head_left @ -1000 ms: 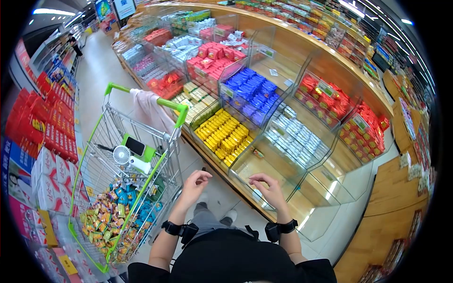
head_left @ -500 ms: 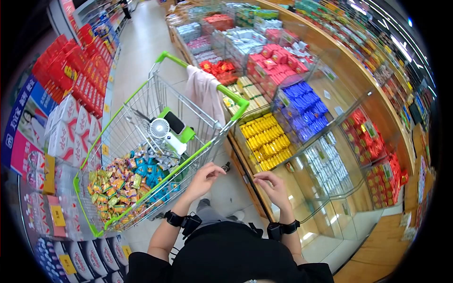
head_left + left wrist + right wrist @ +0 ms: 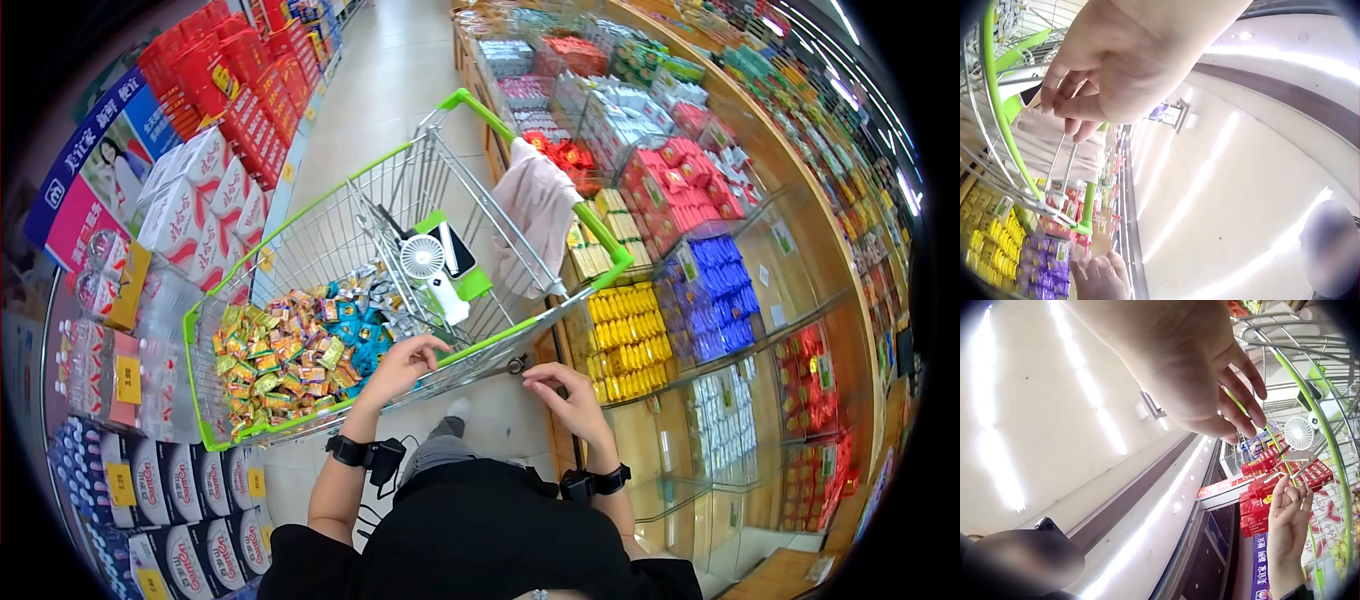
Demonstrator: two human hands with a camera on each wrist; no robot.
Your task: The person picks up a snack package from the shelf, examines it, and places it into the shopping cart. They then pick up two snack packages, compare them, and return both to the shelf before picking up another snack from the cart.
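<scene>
My left hand (image 3: 400, 368) hovers by the near side of a green-edged shopping cart (image 3: 618, 258), fingers loosely bent around nothing. To its right, my right hand (image 3: 570, 395) is held up in front of the candy bins, also holding nothing. The two hands are apart, each wearing a black wrist strap. Inside the cart lies a heap of wrapped candies (image 3: 280, 350) in orange, green and blue. A white handheld fan (image 3: 423, 257) and a dark-screened phone (image 3: 457, 250) rest near the cart's handle end. A pale pink cloth (image 3: 540, 210) hangs over the handle.
Clear-walled bins at the right hold yellow packets (image 3: 628, 340), blue packets (image 3: 715, 300), silver-white packets (image 3: 722, 420) and red packets (image 3: 810, 370). Along the left stand red boxes (image 3: 230, 80), white cartons (image 3: 205, 200) and bottled drinks (image 3: 85, 365). A tiled aisle (image 3: 400, 60) runs ahead.
The view has turned left, so the cart and bins have shifted right in the frame. The cart now spans the area just ahead of my hands. Both hands remain raised and without anything in them.
</scene>
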